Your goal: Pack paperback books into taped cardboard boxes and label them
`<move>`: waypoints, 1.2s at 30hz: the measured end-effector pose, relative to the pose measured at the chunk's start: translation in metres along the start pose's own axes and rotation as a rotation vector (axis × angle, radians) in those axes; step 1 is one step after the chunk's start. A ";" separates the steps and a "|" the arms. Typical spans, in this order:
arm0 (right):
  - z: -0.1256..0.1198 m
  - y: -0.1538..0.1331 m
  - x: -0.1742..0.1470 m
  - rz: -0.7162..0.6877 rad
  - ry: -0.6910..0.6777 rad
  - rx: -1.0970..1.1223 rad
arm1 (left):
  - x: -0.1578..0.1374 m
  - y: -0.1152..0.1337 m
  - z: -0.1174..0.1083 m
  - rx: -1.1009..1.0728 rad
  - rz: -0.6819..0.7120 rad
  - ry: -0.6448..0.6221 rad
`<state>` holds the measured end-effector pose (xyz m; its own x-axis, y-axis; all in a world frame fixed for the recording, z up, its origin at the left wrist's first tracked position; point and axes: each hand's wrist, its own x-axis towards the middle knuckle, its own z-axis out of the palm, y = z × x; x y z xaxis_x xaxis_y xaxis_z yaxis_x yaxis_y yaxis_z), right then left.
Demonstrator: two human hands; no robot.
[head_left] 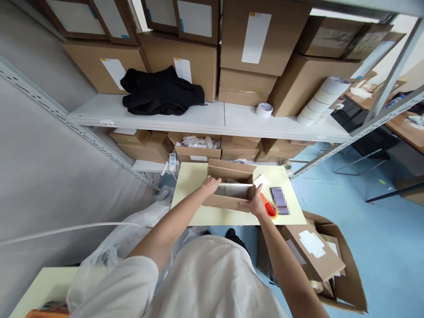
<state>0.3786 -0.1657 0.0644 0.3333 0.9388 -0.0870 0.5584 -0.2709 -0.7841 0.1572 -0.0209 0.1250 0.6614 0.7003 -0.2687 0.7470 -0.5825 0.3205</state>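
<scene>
An open cardboard box stands in front of me on a pale yellow table. Inside it lies something flat and whitish, whose kind I cannot make out. At the box's left rim, my left hand grips the edge with its fingers reaching over. My right hand holds the right front corner, thumb along the front side and fingers up the right wall. Just right of that hand are an orange-red tape dispenser and a phone with a blurred-out screen. A white card or label lies behind them.
Beyond the table rises a metal shelf with cardboard boxes, a black garment and white tape rolls. A large carton of boxes stands at lower right, clear plastic sheeting at left.
</scene>
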 end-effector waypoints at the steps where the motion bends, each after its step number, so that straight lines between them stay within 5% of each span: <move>1: 0.000 0.000 0.001 -0.011 -0.003 0.003 | 0.000 0.004 0.000 0.007 0.000 0.022; 7: -0.004 -0.003 -0.001 -0.075 -0.036 0.004 | -0.019 0.004 -0.007 0.016 0.070 0.276; 11: -0.011 0.002 -0.017 -0.039 0.099 0.051 | -0.039 -0.029 0.006 -0.184 -0.269 0.443; 15: -0.014 0.015 -0.038 0.256 0.358 0.397 | -0.042 -0.059 0.031 -0.466 -0.421 0.375; 18: -0.012 0.018 -0.042 0.435 0.294 0.837 | -0.036 -0.062 0.044 -0.541 -0.424 0.309; 21: -0.009 0.012 -0.033 0.428 0.299 1.038 | -0.032 -0.055 0.048 -0.544 -0.381 0.294; 27: -0.008 -0.002 -0.017 0.361 0.435 0.946 | -0.052 -0.045 0.046 -0.447 -0.330 0.300; 32: -0.010 0.000 -0.020 0.248 0.387 0.774 | -0.074 -0.044 0.040 -0.367 -0.377 0.359; 36: -0.012 -0.002 -0.022 0.189 0.369 0.600 | -0.065 -0.049 0.020 -0.335 -0.130 0.565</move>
<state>0.3790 -0.1886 0.0747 0.6761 0.7262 -0.1247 -0.0115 -0.1588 -0.9872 0.0789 -0.0455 0.1088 0.3620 0.9178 0.1634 0.6967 -0.3828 0.6067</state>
